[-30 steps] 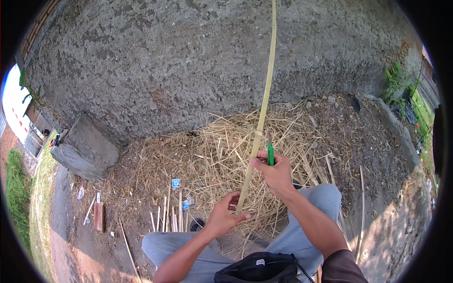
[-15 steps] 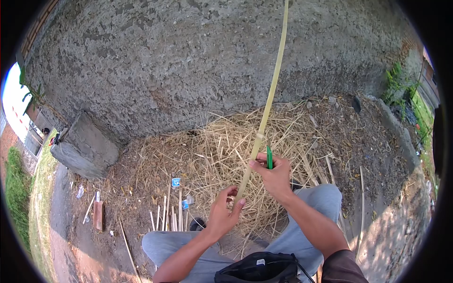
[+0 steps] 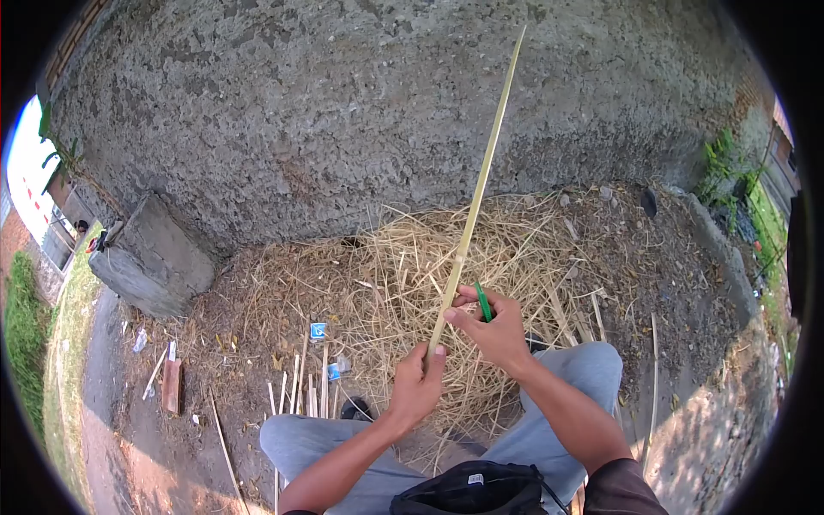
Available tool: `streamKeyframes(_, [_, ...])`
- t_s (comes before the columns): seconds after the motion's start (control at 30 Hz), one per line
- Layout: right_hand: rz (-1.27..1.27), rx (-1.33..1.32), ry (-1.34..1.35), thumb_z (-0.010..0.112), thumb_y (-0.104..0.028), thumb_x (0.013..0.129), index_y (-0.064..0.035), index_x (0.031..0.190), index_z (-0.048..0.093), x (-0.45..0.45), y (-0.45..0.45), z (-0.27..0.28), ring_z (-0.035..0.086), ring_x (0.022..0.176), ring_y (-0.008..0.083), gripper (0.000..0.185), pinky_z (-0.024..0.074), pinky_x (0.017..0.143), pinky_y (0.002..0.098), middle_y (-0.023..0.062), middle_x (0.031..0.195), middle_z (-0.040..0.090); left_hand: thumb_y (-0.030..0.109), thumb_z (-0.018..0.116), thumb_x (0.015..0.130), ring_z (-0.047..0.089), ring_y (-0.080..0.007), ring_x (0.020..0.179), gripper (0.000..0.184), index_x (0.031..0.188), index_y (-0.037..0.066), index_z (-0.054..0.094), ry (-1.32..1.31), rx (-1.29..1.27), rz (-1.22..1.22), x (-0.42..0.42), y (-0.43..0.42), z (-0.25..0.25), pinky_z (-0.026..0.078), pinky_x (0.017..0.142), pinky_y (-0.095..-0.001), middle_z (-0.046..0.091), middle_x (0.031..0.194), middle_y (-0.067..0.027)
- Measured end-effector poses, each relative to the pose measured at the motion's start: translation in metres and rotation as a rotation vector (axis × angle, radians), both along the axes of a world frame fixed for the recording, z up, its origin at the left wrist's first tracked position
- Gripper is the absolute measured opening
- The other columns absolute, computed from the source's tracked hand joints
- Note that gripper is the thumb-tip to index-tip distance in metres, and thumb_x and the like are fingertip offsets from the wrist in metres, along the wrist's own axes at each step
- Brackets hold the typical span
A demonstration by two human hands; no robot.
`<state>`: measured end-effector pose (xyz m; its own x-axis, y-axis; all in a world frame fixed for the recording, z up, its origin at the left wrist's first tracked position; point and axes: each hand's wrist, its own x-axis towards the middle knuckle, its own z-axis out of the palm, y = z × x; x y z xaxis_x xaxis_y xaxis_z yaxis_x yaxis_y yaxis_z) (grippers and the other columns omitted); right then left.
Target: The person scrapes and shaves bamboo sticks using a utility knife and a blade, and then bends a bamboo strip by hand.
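Note:
A long, pale bamboo strip point(image 3: 478, 193) rises from my lap area toward the wall, its far end narrow against the concrete. Its lower end is pinched between the thumb and fingers of my left hand point(image 3: 415, 386). Just above, my right hand point(image 3: 498, 335) has its thumb against the strip's right edge. A green utility knife point(image 3: 483, 302) is tucked in the curled fingers of that same hand, its handle pointing up. The blade cannot be made out now. Below the strip lies a heap of straw-like shavings point(image 3: 412, 283).
A rough concrete wall point(image 3: 343, 129) stands ahead, with a concrete block point(image 3: 159, 257) at left. Thin bamboo sticks point(image 3: 302, 378) and a reddish-brown piece point(image 3: 172, 384) lie on the ground. A black bag point(image 3: 476, 493) rests at my lap between my knees point(image 3: 571, 378).
The strip has turned, showing a narrower face, and its far tip has come into view. Both hands are closer together; my right hand has shifted slightly down, and my left fingers have closed more.

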<state>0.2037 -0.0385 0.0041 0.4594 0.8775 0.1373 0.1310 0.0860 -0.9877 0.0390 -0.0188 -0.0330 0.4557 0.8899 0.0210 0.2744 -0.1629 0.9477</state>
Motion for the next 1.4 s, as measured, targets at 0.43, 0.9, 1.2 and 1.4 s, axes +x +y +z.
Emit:
streamKeyframes(0.43, [0.200,-0.019,-0.775,0.058,-0.031,0.092,0.0032,0.127,0.057,0.007,-0.024,-0.006,0.067,0.084,0.0410,0.049,0.0528,0.074,0.0464,0.0233,0.104,0.068,0.005,0.070,0.084,0.043,-0.0003,0.059,0.013,0.086,0.003,0.057,-0.134,-0.305,-0.148,-0.020,0.004,0.013,0.032,0.050,-0.0208,0.051,0.068,0.0054])
streamKeyframes(0.9, [0.235,0.157,-0.880,0.070,-0.017,0.086,-0.0012,0.117,0.067,-0.014,-0.041,0.006,0.061,0.054,0.0280,0.034,0.0478,0.049,0.0358,0.0125,0.072,0.063,0.005,0.065,0.086,0.045,-0.0012,0.064,0.005,0.088,0.001,0.062,-0.120,-0.177,-0.088,-0.019,0.004,0.002,0.037,0.054,-0.0212,0.055,0.071,0.0043])
streamKeyframes(1.2, [0.124,0.172,-1.002,0.068,-0.025,0.088,-0.0102,0.113,0.067,-0.017,-0.041,-0.009,0.058,0.050,0.0225,0.029,0.0429,0.040,0.0365,0.0038,0.067,0.056,0.008,0.065,0.087,0.044,-0.0045,0.059,0.013,0.084,-0.001,0.057,0.090,0.001,-0.049,-0.014,-0.008,0.024,0.036,0.050,-0.0259,0.051,0.063,0.0001])
streamKeyframes(1.4, [0.009,0.254,-1.056,0.070,-0.025,0.085,-0.0125,0.107,0.068,-0.023,-0.040,-0.008,0.058,0.049,0.0209,0.025,0.0432,0.040,0.0350,0.0025,0.066,0.054,0.009,0.061,0.089,0.053,-0.0148,0.055,0.014,0.087,-0.001,0.053,0.176,0.023,-0.002,-0.013,-0.014,0.033,0.041,0.051,-0.0330,0.054,0.062,-0.0087])
